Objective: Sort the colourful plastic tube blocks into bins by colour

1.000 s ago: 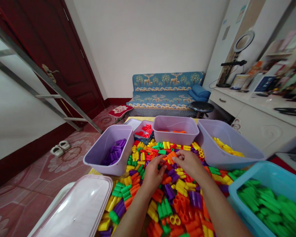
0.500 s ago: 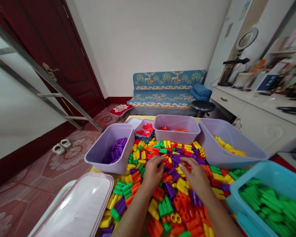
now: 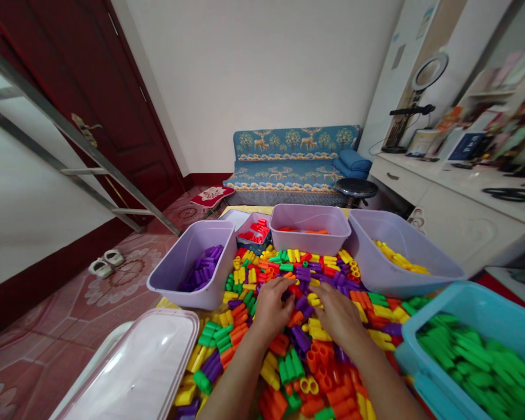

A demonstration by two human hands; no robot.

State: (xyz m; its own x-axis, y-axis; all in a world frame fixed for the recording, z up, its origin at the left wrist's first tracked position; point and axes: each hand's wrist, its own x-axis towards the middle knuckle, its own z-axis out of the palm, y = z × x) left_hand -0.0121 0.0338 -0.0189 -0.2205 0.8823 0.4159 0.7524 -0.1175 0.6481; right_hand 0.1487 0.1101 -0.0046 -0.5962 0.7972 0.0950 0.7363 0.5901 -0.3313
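Tube-shaped plastic building blocks in red, orange, yellow, green and purple cover the table. Both of my hands are low over the middle of this spread. My left hand (image 3: 272,308) has curled fingers with a gap between thumb and forefinger; a red block (image 3: 294,290) lies at its fingertips, and I see nothing clearly gripped. Opposite it, my right hand (image 3: 339,312) has its fingers apart, reaching down by a yellow block (image 3: 315,300). Its lower fingers are partly hidden. Purple blocks (image 3: 301,337) lie between the two wrists.
Around the blocks stand a lilac bin (image 3: 157,287) with purple pieces, a small box (image 3: 259,244) with red, a lilac bin (image 3: 310,239) with orange, another (image 3: 402,286) with yellow, and a turquoise bin (image 3: 405,350) with green. A translucent lid (image 3: 135,367) lies at the left.
My right hand has moved slightly left and down toward the yellow block. My left hand has lowered its fingertips to the red block. The whole view has shifted a little.
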